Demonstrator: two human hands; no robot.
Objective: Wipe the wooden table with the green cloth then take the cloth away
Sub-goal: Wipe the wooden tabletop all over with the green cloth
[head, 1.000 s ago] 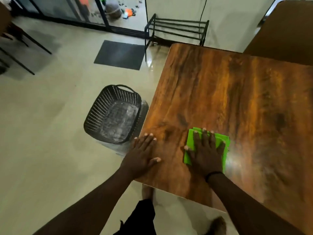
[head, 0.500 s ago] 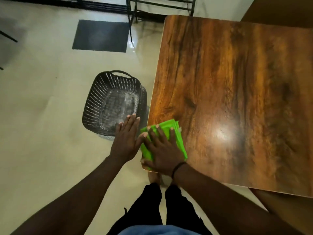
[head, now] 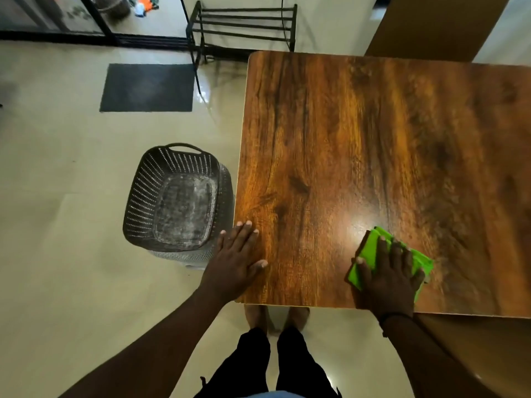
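Observation:
The wooden table (head: 373,145) fills the right half of the view, its glossy top showing a light glare near the front. A folded green cloth (head: 370,251) lies flat on the table close to the front edge. My right hand (head: 388,274) presses down on the cloth with fingers spread, covering most of it. My left hand (head: 237,259) rests flat on the table's front left corner, fingers apart, holding nothing.
A dark perforated plastic basket (head: 143,202) stands on the floor just left of the table. A dark mat (head: 148,87) and a black metal rack (head: 244,24) lie beyond. My legs and feet are under the front edge.
My right hand slid the green cloth from the table's front left corner to the right along the front edge. My left hand moved from beside the cloth onto the corner.

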